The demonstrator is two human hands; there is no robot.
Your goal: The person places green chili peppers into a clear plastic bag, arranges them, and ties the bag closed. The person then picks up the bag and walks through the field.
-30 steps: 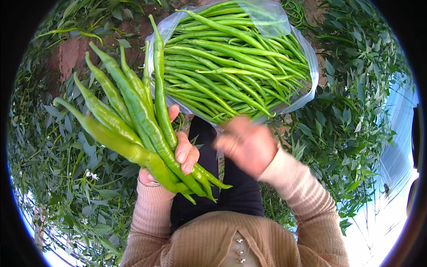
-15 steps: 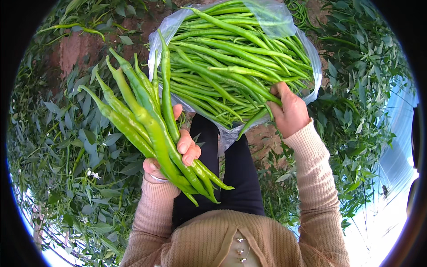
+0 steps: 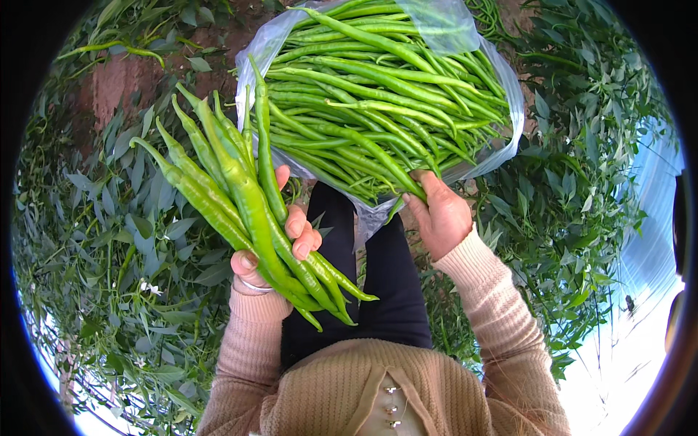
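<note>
My left hand (image 3: 300,231) is closed round a bunch of long green chili peppers (image 3: 251,200), their stems pointing up and away from me and their tips hanging toward my lap. At the near right edge of a clear plastic bag (image 3: 513,109), my right hand (image 3: 442,216) pinches the end of a single green chili pepper (image 3: 389,164). That pepper's far part lies across the pile of green chili peppers (image 3: 363,94) filling the bag. The bag's mouth is spread wide, with a flap of film over the far right of the pile.
Leafy pepper plants (image 3: 102,211) crowd the left side, some with small white flowers (image 3: 150,288). More plants (image 3: 574,167) stand at the right, before pale plastic sheeting (image 3: 651,218). Bare reddish soil (image 3: 120,87) shows at the far left. My dark-trousered legs (image 3: 396,283) are below the bag.
My right hand has moved left and toward me, drawing its pepper along over the pile. My left hand keeps its bunch almost in place.
</note>
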